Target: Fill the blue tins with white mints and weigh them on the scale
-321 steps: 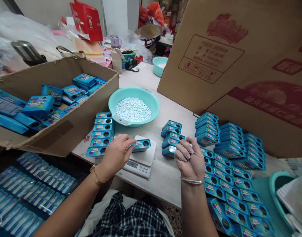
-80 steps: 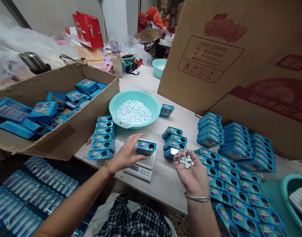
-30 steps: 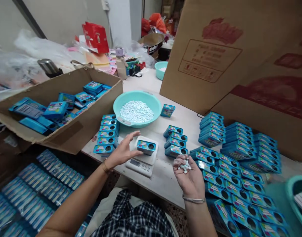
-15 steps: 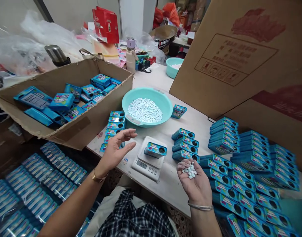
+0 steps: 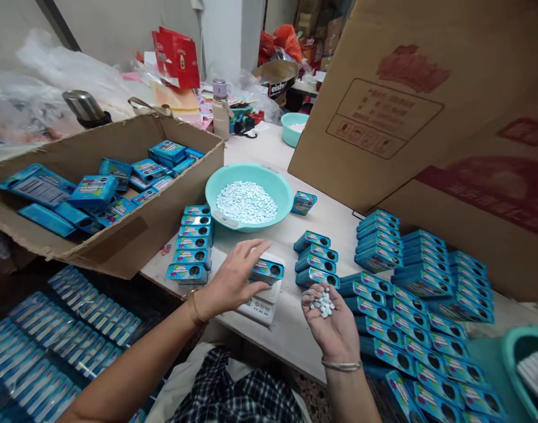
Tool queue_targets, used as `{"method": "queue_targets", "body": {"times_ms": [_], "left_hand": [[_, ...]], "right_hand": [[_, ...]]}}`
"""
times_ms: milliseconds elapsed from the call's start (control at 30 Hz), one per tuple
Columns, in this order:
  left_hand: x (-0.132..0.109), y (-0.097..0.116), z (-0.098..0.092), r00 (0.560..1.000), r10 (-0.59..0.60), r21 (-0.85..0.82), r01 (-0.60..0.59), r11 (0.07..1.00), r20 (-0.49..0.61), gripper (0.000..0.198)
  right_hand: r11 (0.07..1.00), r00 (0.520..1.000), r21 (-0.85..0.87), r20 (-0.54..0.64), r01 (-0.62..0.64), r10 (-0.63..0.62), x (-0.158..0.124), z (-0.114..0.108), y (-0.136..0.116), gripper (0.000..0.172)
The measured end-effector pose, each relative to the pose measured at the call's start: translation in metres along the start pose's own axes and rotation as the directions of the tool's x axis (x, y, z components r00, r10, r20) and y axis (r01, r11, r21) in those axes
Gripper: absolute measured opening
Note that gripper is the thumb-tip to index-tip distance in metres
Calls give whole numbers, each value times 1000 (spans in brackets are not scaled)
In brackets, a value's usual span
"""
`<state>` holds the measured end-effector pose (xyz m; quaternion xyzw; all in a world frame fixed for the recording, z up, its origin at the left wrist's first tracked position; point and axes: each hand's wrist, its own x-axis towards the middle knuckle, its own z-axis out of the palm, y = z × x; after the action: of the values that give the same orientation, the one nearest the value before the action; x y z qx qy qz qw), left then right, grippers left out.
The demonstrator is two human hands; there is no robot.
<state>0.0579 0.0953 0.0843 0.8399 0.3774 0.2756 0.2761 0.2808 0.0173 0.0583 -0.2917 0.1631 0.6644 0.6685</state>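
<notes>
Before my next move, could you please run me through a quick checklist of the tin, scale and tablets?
1. Blue rectangular tin sits on the small white digital scale: ok.
2. Left hand clear of the tin: not ok, its fingers rest against it.
3. Scale display readable: cannot tell, too small.
4. Small white tablets held in the cupped right hand: ok.
5. Tin's round opening faces up: ok.

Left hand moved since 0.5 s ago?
Yes. The left hand went right, from beside the white digital scale to the blue tin on it.
</notes>
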Motion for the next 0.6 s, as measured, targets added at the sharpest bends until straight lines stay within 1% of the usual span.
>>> {"method": "queue_targets", "body": {"times_ms": [33,100,133,167,200,267,333,367,433,500,567,600], "left_hand": [[6,1,7,997,36,103,-43,994,70,70],[21,3,18,978,69,261,-120,958,196,54],[30,5,20,969,79,309,-151,939,235,44],[41,6,20,964,96,341,-180,923,248,37],[54,8,18,964,118,365,-202,909,239,32],[86,14,13,972,167,413,-223,883,168,32],[128,18,14,972,202,455,-233,859,117,34],[150,19,18,972,206,470,-236,850,115,36],[194,16,34,972,188,492,-234,839,142,37],[231,8,55,970,179,495,-239,835,167,35],[257,-4,76,967,172,486,-244,839,188,32],[266,-9,84,966,170,478,-246,843,197,31]], "right_hand": [[1000,1000,6,11,-8,8,-1,1,0,7],[1000,999,27,32,-14,13,-6,2,-3,7],[999,999,43,41,-12,10,-9,2,-6,7],[998,999,59,50,-6,3,-12,1,-9,7],[997,998,76,62,-1,-4,-16,0,-12,7],[993,997,117,80,9,-18,-23,-5,-18,7],[987,996,161,92,8,-23,-28,-9,-23,7],[984,995,180,93,5,-22,-29,-11,-25,7],[978,996,207,90,-1,-18,-31,-14,-28,7],[974,996,225,84,-1,-18,-32,-17,-31,8],[968,997,249,76,9,-28,-34,-19,-35,9],[965,997,262,70,19,-39,-35,-21,-37,9]]}}
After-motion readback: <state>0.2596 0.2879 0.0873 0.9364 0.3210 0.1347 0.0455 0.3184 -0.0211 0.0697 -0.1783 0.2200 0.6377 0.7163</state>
